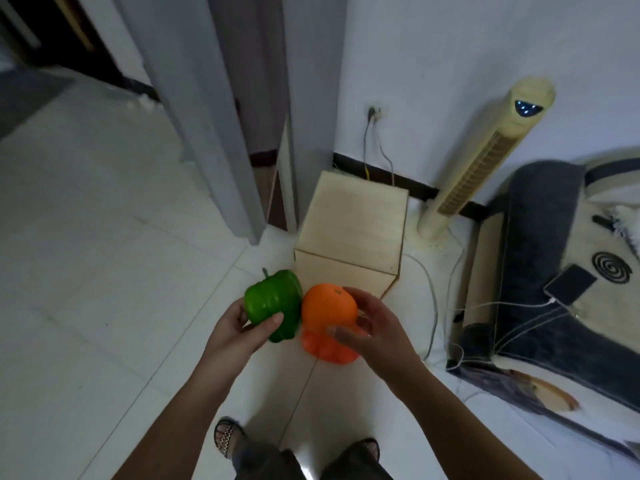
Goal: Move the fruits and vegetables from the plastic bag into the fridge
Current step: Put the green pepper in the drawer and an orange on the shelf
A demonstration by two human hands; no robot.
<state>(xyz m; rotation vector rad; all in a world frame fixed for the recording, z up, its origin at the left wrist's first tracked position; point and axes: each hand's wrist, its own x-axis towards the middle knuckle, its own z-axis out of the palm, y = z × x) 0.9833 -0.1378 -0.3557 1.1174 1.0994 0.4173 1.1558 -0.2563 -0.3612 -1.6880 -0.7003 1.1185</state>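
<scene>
Mid-carry, the left hand (239,327) grips a green pepper (272,306) and the right hand (375,329) curls round an orange (329,308), the two touching above the floor (104,271); next probably comes reaching and opening the fridge.

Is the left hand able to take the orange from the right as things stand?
Probably not: the left hand grips the green pepper, though the orange in the right hand sits beside it.

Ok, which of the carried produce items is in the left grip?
The glossy green bell pepper, stalk up, held by the left grip. The round orange fruit and ribbed orange-red piece sit at the right grip.
</scene>
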